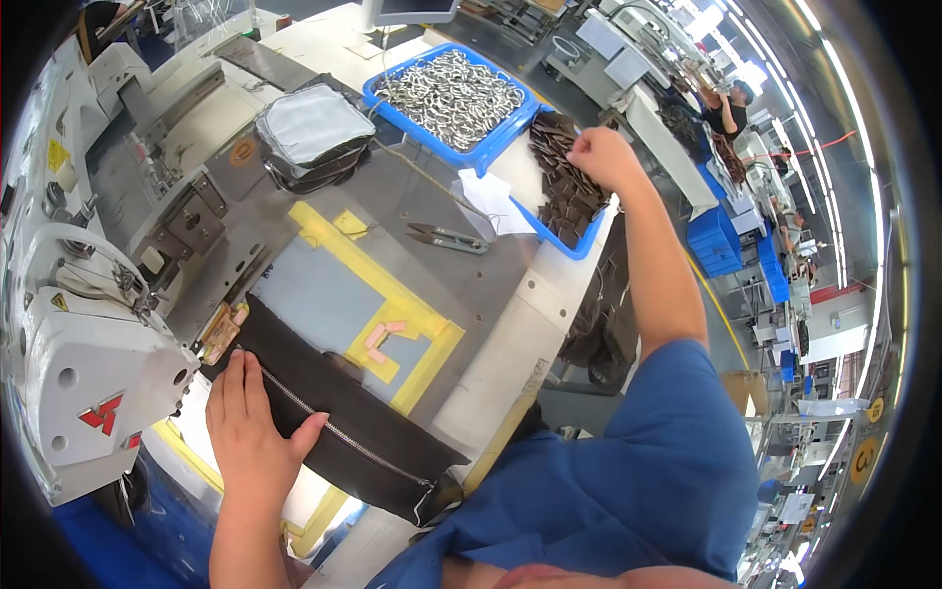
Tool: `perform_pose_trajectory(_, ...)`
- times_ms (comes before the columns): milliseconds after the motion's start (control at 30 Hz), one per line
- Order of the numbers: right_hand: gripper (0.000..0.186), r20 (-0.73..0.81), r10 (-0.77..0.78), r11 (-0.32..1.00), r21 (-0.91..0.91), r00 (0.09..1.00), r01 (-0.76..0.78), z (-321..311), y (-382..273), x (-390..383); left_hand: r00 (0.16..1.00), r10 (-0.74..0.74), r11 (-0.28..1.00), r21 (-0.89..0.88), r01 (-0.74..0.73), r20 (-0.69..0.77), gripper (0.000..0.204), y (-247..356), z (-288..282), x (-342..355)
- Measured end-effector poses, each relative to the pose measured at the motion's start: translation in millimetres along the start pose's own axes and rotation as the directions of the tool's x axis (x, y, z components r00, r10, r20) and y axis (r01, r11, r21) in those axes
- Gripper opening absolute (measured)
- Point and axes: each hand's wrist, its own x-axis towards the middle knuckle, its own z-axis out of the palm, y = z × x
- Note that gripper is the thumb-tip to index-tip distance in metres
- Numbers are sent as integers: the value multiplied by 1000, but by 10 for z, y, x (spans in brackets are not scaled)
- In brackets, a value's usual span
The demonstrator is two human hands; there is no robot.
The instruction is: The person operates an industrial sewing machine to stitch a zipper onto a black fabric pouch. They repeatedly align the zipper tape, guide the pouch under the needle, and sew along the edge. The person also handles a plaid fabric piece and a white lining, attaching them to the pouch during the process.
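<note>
My left hand (250, 432) lies flat with its fingers stretched on a long black fabric piece (378, 417). A silver zipper (358, 444) runs along this piece. The fabric's far end lies beside the head of a white sewing machine (108, 363). Off to the right, my right hand (603, 157) is held over a blue tray (572, 251) of dark brown flat tabs (561, 191). Its fingers are drawn together in a pinch. Whatever may be between them is too small to make out.
A blue bin (422, 147) of silver metal rings (451, 93) stands at the back. Left of it sits a wrapped stack (316, 123). Thread snips (448, 239) and yellow tape (427, 358) lie on the machine bed. Dark material (601, 324) hangs at the right. Other people work far off.
</note>
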Motion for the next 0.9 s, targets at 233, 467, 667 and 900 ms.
perform_pose_trajectory(233,32,91,-111,985,142,990,98,315,116,-396,1000,2,1000,2,-2,-5,107,-31,-27,-34)
perform_pose_trajectory(467,26,76,-133,978,173,988,118,402,266,-293,1000,-2,1000,-29,2,0,105,-16,-29,32)
perform_pose_trajectory(667,12,-126,-195,843,486,973,231,59,-795,-363,994,73,997,-20,-75,-79,90,-49,-58,0)
perform_pose_trajectory(900,14,140,-860,352,860,490,371,293,-3080,-1117,972,213,977,19,-212,-104,66,3,-57,-45)
